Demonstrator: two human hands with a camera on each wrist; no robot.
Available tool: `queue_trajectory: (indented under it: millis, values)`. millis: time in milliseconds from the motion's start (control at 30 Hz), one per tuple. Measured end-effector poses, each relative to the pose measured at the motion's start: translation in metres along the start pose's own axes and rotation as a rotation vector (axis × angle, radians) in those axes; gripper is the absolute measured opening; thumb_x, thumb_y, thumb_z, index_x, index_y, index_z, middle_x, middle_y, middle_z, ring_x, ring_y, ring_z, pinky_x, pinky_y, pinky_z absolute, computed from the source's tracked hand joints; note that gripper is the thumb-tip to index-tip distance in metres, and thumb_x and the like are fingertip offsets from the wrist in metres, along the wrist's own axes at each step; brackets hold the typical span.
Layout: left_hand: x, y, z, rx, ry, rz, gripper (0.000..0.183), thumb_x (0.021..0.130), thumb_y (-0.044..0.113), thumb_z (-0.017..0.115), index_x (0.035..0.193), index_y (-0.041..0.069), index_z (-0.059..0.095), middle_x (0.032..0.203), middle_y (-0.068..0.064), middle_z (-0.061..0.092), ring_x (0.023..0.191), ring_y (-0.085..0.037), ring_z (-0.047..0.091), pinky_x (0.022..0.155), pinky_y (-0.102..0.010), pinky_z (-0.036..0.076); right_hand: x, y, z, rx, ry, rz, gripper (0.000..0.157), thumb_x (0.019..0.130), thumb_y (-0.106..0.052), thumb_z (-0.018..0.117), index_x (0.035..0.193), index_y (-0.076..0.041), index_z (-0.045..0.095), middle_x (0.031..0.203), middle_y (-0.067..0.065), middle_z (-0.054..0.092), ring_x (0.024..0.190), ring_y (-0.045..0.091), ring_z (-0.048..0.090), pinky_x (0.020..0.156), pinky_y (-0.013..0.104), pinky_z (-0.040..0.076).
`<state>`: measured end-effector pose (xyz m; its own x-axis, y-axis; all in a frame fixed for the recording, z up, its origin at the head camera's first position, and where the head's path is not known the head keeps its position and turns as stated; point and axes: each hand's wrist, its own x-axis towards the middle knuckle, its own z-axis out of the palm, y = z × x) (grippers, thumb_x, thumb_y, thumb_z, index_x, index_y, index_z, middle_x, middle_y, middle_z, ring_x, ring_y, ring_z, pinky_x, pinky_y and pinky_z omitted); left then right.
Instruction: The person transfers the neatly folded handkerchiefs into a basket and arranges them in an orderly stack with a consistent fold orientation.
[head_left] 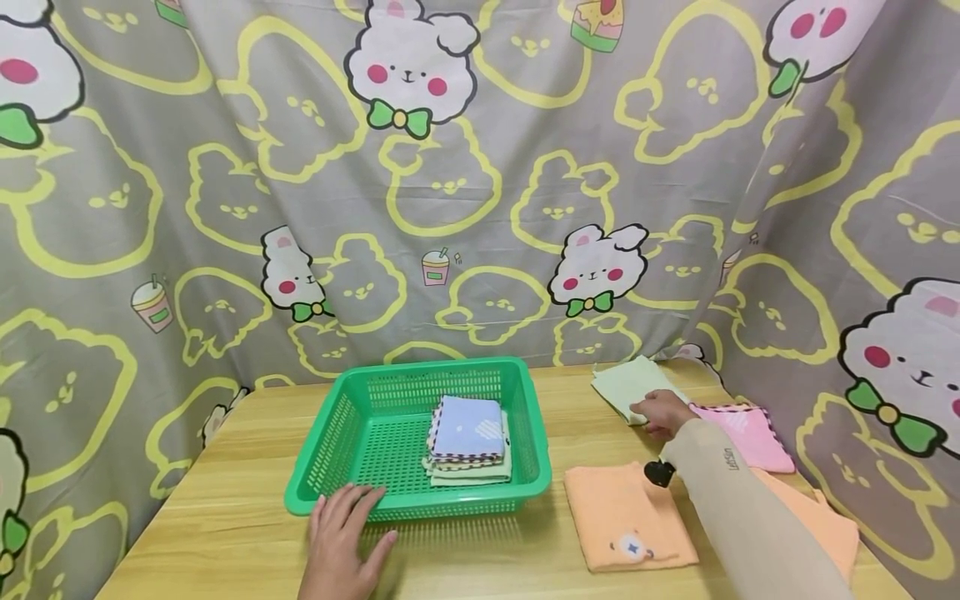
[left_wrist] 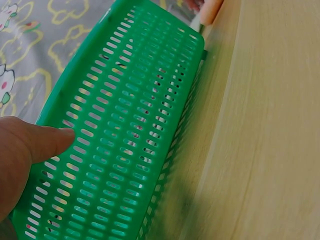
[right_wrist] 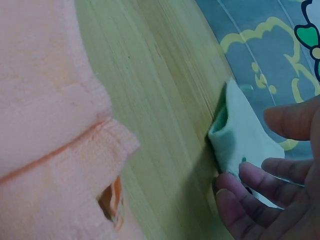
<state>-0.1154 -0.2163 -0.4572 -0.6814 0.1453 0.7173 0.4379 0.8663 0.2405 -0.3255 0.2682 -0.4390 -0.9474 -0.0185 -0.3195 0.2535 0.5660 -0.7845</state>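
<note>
Head view: the pale green cloth [head_left: 630,385] is seen on the tabletop [head_left: 225,492], reached by the right hand [head_left: 666,412], its fingers parted from the thumb. Picking up seems under way; a pinch is called for. The basket [head_left: 534,442] is touched by the left hand [head_left: 339,533], fingers extended.

Kinda annoying: the sleeve [head_left: 735,492] blocks part of the pink cloth [head_left: 753,437], the blue cloth [head_left: 467,429] mostly hides the cloths underneath [head_left: 480,477], and the left hand [head_left: 342,540] runs off the head view's bottom.
</note>
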Motion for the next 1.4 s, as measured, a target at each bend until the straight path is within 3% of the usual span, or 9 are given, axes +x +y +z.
queue_trajectory:
  millis: [100,200,300,467,567,900,1167,1300,1400]
  values:
    - [-0.0002,-0.0003,-0.0004,0.0,0.001,0.003,0.055,0.066,0.017,0.084,0.117,0.005,0.065,0.112,-0.013,0.061,0.11,-0.036,0.049,0.089,-0.065,0.026,-0.0001,0.0001,-0.0007,-0.035,-0.003,-0.003,0.064,0.097,-0.022,0.052,0.141,0.017,0.027,0.13,0.033,0.044,0.078,0.021,0.058,0.064,0.031,0.054]
    - [-0.0004,-0.0003,-0.0002,-0.001,0.003,0.006,0.055,0.066,0.017,0.084,0.117,0.006,0.065,0.112,-0.013,0.061,0.11,-0.035,0.049,0.089,-0.066,0.026,-0.0004,0.0,-0.0005,-0.048,0.009,0.011,0.047,0.095,-0.022,0.054,0.124,0.014,0.047,0.104,0.022,0.058,0.073,0.018,0.059,0.063,0.031,0.054]
    - [-0.0003,-0.0004,-0.0002,0.0,0.003,0.005,0.055,0.067,0.017,0.083,0.117,0.006,0.064,0.113,-0.013,0.06,0.111,-0.035,0.049,0.09,-0.065,0.026,-0.0005,0.0001,0.0004,-0.048,0.027,0.022,0.035,0.094,-0.022,0.056,0.107,0.01,0.054,0.093,0.016,0.056,0.065,0.015,0.058,0.06,0.029,0.054]
    - [-0.0004,-0.0005,0.0005,0.0,0.001,0.001,0.055,0.067,0.017,0.083,0.118,0.007,0.064,0.113,-0.013,0.06,0.111,-0.034,0.049,0.092,-0.064,0.025,-0.0007,-0.0006,0.0017,0.006,0.045,0.035,0.038,0.092,-0.02,0.057,0.111,0.012,0.051,0.103,0.022,0.052,0.055,0.01,0.055,0.058,0.025,0.053]
    - [-0.0007,-0.0005,0.0011,0.0,-0.001,-0.004,0.056,0.067,0.017,0.084,0.118,0.008,0.064,0.113,-0.013,0.06,0.111,-0.035,0.049,0.092,-0.064,0.025,-0.0003,-0.0019,0.0018,0.04,0.048,0.049,0.039,0.092,-0.02,0.057,0.11,0.014,0.047,0.098,0.021,0.052,0.053,0.009,0.054,0.058,0.025,0.052]
    - [0.0001,0.0001,0.0011,0.001,-0.008,-0.013,0.056,0.067,0.016,0.084,0.118,0.005,0.065,0.113,-0.014,0.061,0.112,-0.035,0.049,0.091,-0.065,0.026,0.0006,-0.0027,0.0002,0.096,0.067,0.081,0.063,0.092,-0.024,0.055,0.131,0.022,0.035,0.116,0.026,0.045,0.079,0.018,0.057,0.069,0.027,0.053]
    - [-0.0007,-0.0004,0.0011,0.007,-0.005,-0.012,0.055,0.067,0.017,0.084,0.118,0.005,0.065,0.114,-0.013,0.061,0.112,-0.035,0.049,0.093,-0.064,0.025,0.0043,-0.0028,0.0015,0.133,0.003,0.082,0.061,0.095,-0.025,0.055,0.133,0.018,0.034,0.123,0.026,0.041,0.09,0.024,0.055,0.074,0.03,0.054]
    - [-0.001,-0.0005,0.0007,0.007,-0.004,-0.009,0.056,0.067,0.017,0.084,0.118,0.006,0.065,0.113,-0.013,0.061,0.111,-0.034,0.049,0.092,-0.064,0.026,0.004,-0.0032,0.0029,0.158,-0.036,0.071,0.066,0.097,-0.025,0.054,0.137,0.019,0.025,0.133,0.031,0.033,0.099,0.03,0.052,0.079,0.033,0.054]
    - [-0.0011,-0.0008,0.0004,0.006,-0.002,-0.003,0.056,0.067,0.017,0.084,0.118,0.006,0.065,0.113,-0.013,0.061,0.111,-0.034,0.049,0.092,-0.064,0.026,0.0027,-0.0025,0.0033,0.161,-0.019,0.075,0.07,0.098,-0.025,0.051,0.14,0.02,0.019,0.138,0.033,0.029,0.105,0.034,0.051,0.08,0.034,0.054]
